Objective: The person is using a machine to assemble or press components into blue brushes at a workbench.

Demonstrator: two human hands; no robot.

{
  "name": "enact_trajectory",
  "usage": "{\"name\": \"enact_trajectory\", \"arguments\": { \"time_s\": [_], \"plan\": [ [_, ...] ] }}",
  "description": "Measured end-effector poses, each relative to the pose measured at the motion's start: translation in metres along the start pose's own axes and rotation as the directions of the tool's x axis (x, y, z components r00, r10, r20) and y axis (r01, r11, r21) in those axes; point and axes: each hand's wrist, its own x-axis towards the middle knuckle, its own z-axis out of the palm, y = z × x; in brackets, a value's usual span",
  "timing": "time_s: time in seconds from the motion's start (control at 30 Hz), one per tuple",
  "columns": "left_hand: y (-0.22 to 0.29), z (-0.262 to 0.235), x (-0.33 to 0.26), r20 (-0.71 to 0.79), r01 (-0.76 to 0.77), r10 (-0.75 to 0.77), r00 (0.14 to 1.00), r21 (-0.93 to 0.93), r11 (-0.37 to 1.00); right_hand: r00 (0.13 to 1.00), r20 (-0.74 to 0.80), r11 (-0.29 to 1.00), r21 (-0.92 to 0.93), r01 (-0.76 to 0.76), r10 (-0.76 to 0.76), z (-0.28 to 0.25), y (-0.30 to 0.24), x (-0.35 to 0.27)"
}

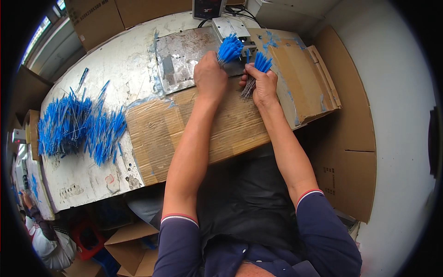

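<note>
My left hand [210, 77] is closed round a bunch of blue-ended wires [230, 47], its blue ends fanning up and to the right in front of a small metal machine [229, 28]. My right hand [264, 86] grips a second bunch of blue-ended wires [263, 62]. Blue ends point upward from it, and thin grey wire ends [248, 88] hang below the fingers. One blue piece [248, 56] stands a little apart from that bunch, near my right thumb. Both hands are over the far part of the work area, side by side.
A large loose heap of blue-ended wires [67, 121] covers the table's left side, with a pen [83, 77] behind it. A metal plate [177, 53] and flattened cardboard [159, 134] lie before me. Cardboard [304, 76] stands at right; another person [50, 244] is at lower left.
</note>
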Motion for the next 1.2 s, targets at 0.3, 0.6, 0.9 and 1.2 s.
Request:
{"name": "enact_trajectory", "arguments": {
  "time_s": [0.3,0.6,0.9,1.2],
  "plan": [
    [0.000,0.000,-0.002,0.031,-0.111,0.109,0.994,0.077,0.991,0.998,-0.013,0.987,-0.148,0.062,-0.065,0.004,0.005,-0.001],
    [-0.004,0.000,0.002,-0.150,0.032,-0.013,0.989,0.123,0.992,0.986,-0.114,0.957,-0.277,0.085,-0.121,0.020,0.002,0.012],
    [-0.008,0.001,0.002,-0.176,0.044,-0.032,0.984,0.068,0.997,0.983,-0.136,0.942,-0.327,0.074,-0.124,0.024,0.003,0.015],
    [-0.004,0.001,0.001,-0.151,0.008,0.000,0.989,0.051,0.999,0.976,-0.151,0.953,-0.283,0.111,-0.159,0.022,0.009,0.021]
  ]
}}
